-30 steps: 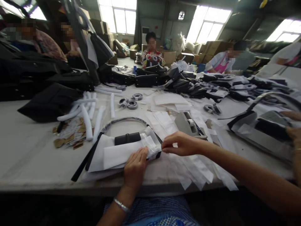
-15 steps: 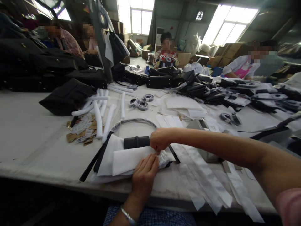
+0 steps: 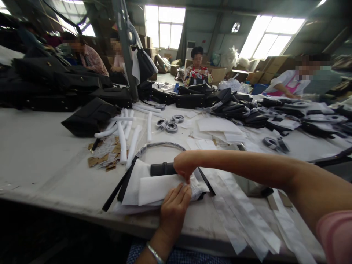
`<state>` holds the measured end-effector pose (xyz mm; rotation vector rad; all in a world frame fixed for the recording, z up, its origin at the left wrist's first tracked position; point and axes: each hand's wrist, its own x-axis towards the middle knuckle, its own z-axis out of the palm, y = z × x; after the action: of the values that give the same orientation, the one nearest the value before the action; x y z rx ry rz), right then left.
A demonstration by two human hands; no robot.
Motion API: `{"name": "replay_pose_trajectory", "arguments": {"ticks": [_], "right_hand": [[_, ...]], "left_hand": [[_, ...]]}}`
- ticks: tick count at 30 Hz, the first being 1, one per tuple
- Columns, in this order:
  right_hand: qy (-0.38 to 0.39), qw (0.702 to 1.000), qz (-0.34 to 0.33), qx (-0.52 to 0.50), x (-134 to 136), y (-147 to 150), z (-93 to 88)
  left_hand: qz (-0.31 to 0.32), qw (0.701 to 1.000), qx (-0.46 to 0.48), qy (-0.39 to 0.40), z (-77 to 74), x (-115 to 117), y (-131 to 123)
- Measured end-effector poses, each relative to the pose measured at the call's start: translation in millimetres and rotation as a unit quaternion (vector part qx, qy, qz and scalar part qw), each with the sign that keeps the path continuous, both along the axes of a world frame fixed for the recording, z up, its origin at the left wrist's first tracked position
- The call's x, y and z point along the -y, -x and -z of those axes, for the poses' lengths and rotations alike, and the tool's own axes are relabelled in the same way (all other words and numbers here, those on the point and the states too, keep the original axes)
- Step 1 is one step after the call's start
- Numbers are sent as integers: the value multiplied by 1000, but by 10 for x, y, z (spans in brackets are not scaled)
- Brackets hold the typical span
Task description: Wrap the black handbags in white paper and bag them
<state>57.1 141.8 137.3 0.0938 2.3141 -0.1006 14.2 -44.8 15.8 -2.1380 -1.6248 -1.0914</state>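
At the left of the pale table [image 3: 41,154], black bags [image 3: 49,84] are heaped, and a single black bag [image 3: 85,119] is laid in front of them. White tubes [image 3: 123,141] are strewn beside it, next to a scatter of small brown and clear packets [image 3: 106,157]. Three wrapped coils [image 3: 172,127] are grouped farther right, near a loose stack of white sheets [image 3: 218,124]. A dark bag [image 3: 145,64] is hung beside a metal post [image 3: 129,55]. More dark bags [image 3: 220,101] are piled across the far side. Behind them, a person in a patterned top [image 3: 196,75] is seen; cartons [image 3: 265,71] are stacked near a bright window [image 3: 272,35].
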Motion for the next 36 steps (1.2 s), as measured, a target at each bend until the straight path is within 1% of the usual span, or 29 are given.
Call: {"name": "replay_pose_trajectory", "arguments": {"ticks": [3, 6, 10, 14, 16, 18, 21, 24, 25, 27, 30, 33, 36], "right_hand": [[-25, 999, 11, -20, -8, -28, 0], [-52, 998, 27, -39, 21, -58, -55], [-72, 996, 46, -39, 45, -94, -112], [-83, 991, 51, -93, -75, -167, -25], [-67, 986, 95, -120, -190, -215, 39], [-49, 974, 165, -147, -321, -265, 78], [-65, 945, 247, -205, -480, -347, 75], [-76, 914, 294, -270, -491, -459, 78], [-63, 906, 302, -288, -457, -504, 102], [-13, 900, 310, -306, -362, -599, 193], [69, 898, 327, -287, -260, -696, 388], [117, 889, 362, -254, -301, -685, 539], [150, 882, 388, -220, -400, -610, 583]], "left_hand": [[-2, 1000, 1, -1, 6, -4, -8], [0, 1000, -2, -1, -9, -1, -4], [1, 1000, -17, -3, -46, 6, 5], [7, 1000, -26, 4, -82, 14, 8], [10, 1000, -25, 11, -100, 20, 10], [14, 999, -25, 18, -117, 28, 16], [20, 999, -24, 23, -131, 40, 23], [19, 999, -18, 22, -119, 48, 22], [19, 999, -16, 21, -109, 49, 19], [20, 1000, -16, 16, -86, 48, 13], [22, 1000, -21, 7, -56, 45, 9], [22, 999, -22, 9, -45, 40, 21], [29, 999, -21, 18, -50, 30, 38]]}}
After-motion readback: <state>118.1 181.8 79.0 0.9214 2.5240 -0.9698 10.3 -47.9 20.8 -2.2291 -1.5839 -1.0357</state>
